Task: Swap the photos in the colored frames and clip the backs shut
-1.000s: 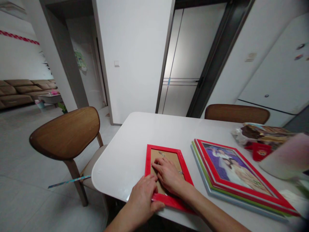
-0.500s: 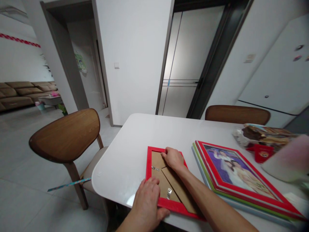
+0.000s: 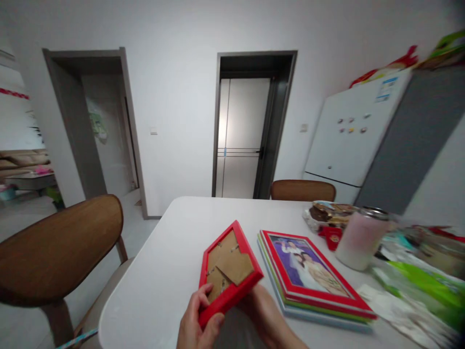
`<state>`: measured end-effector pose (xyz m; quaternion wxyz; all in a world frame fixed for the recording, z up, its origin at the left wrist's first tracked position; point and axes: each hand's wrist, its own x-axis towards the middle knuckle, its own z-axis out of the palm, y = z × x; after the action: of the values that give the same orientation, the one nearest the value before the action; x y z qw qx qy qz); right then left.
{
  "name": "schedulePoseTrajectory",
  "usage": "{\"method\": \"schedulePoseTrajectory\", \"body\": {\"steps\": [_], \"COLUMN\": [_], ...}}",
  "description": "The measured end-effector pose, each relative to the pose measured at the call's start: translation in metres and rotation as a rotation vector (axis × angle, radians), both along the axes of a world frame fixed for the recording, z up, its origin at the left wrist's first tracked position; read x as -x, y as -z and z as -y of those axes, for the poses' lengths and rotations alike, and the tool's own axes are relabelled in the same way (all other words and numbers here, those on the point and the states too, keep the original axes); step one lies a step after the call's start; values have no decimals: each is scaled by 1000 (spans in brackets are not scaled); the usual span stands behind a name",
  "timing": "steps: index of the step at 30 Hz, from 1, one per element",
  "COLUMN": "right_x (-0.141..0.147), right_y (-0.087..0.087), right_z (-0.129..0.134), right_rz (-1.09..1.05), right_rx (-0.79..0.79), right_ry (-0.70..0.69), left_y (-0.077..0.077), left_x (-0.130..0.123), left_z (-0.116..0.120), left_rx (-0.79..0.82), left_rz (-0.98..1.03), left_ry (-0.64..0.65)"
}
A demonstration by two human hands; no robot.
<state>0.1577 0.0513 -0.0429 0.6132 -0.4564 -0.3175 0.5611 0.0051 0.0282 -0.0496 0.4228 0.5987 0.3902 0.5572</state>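
Observation:
A red picture frame (image 3: 232, 298) is tilted up off the white table, its brown backing board and small metal clips facing me. My left hand (image 3: 199, 320) grips its near left corner, thumb on the red edge and fingers over the side. Under the right side of the frame is my right hand (image 3: 259, 310), its fingers hidden behind the frame. To the right lies a stack of picture frames (image 3: 316, 271), the top one red with a photo of people in it.
On the white table (image 3: 145, 281) at the right stand a pink and white jar (image 3: 363, 237), a red packet (image 3: 331, 236), plastic bags and a green package (image 3: 428, 286). Wooden chairs are at the left (image 3: 65, 247) and the far side (image 3: 303, 190).
The red frame has been lifted and tilted from the table. My right hand has gone from its top edge to beneath its right side. The view has turned right and up.

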Motion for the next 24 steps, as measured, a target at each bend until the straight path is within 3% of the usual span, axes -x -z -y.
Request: {"method": "schedulePoseTrajectory", "body": {"steps": [3, 6, 8, 10, 13, 15, 19, 21, 24], "right_x": [30, 21, -9, -52, -121, -163, -222, -236, -243], "right_y": [-2, -23, -42, -60, -74, -73, -53, -42, -32], "right_z": [13, 19, 22, 24, 20, 14, 1, -4, -4], "right_rz": [-270, -408, -356, -216, 82, 321, 774, 868, 883], "right_rx": [-7, -85, -110, -126, -17, 24, 108, 125, 121], "right_ry": [-42, 76, 182, 226, 225, 256, 292, 308, 323], "left_y": [-8, -35, -64, -93, -110, -100, -54, -35, -22], "left_x": [-32, -54, -64, -73, -97, -118, -158, -168, -171], "left_z": [6, 11, 13, 12, 6, -1, -16, -20, -22], "left_rx": [101, 113, 103, 130, 201, 217, 181, 152, 125], "left_rz": [319, 405, 445, 497, 519, 515, 292, 66, -220], "left_ry": [151, 168, 180, 299, 478, 518, 456, 374, 278]}}
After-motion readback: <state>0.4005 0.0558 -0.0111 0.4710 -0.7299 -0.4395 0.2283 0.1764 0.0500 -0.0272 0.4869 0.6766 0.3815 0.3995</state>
